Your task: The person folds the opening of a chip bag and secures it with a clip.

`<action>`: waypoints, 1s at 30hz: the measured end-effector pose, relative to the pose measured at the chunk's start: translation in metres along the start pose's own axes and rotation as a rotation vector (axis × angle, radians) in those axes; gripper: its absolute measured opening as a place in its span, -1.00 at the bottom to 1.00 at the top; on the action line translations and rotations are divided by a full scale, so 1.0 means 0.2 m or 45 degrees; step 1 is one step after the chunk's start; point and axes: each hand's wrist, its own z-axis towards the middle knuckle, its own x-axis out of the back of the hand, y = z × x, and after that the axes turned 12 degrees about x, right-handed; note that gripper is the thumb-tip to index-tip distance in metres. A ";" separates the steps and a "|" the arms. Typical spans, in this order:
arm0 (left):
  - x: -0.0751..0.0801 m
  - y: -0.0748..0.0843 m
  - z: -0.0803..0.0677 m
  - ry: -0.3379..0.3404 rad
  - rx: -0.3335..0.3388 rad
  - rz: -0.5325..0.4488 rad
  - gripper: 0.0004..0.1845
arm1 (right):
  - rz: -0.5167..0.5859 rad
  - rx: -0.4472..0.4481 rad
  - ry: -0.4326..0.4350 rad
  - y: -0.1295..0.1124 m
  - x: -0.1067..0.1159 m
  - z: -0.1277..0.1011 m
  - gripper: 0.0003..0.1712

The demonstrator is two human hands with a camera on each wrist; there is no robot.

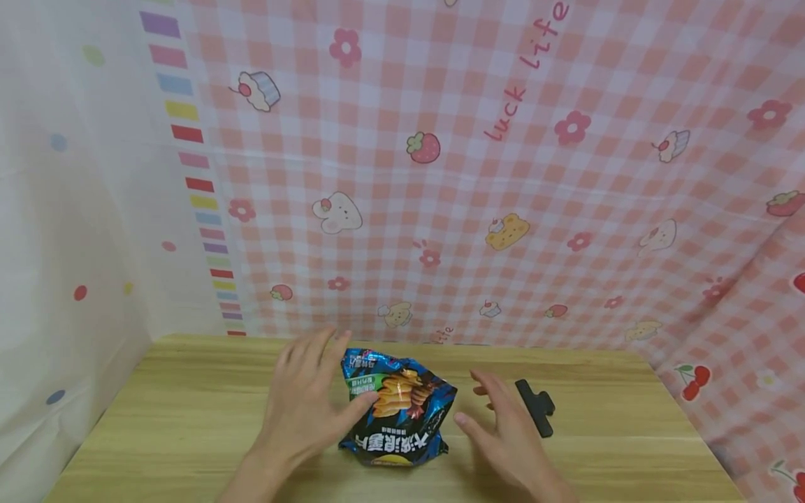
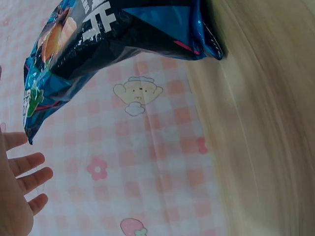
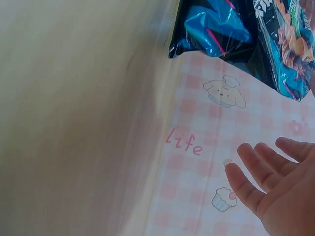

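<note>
A blue and black bag of potato chips [image 1: 402, 412] stands on the wooden table, its printed front turned upside down to the head camera. Beside its left edge is my left hand [image 1: 308, 391], fingers extended, the thumb overlapping the bag's front in the head view. In the left wrist view, the fingertips [image 2: 32, 179] spread below the bag's corner [image 2: 37, 108]. My right hand [image 1: 503, 426] is held off the bag's right side with relaxed, parted fingers, and nothing is in it. The right wrist view has that hand [image 3: 280, 182] apart from the bag [image 3: 221, 29].
A black bag clip [image 1: 537, 409] lies on the table [image 1: 629, 426] just right of my right hand. Behind the table's far edge hangs a pink checked cloth [image 1: 377, 265] with cartoon prints. White cloth [image 1: 63, 230] covers the left side.
</note>
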 end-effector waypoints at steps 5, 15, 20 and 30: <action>-0.02 0.03 0.02 0.002 -0.050 0.044 -0.12 | 0.079 -0.038 0.006 -0.02 -0.02 0.02 -0.27; -0.06 0.11 0.08 0.010 -0.179 0.019 -0.31 | 0.215 -0.066 0.056 -0.05 -0.06 0.05 -0.42; -0.08 0.15 0.10 0.006 -0.225 0.023 -0.37 | 0.259 -0.100 0.076 -0.07 -0.06 0.06 -0.52; -0.11 0.22 0.13 -0.030 -0.223 0.002 -0.59 | 0.355 -0.069 0.166 -0.09 -0.08 0.08 -0.73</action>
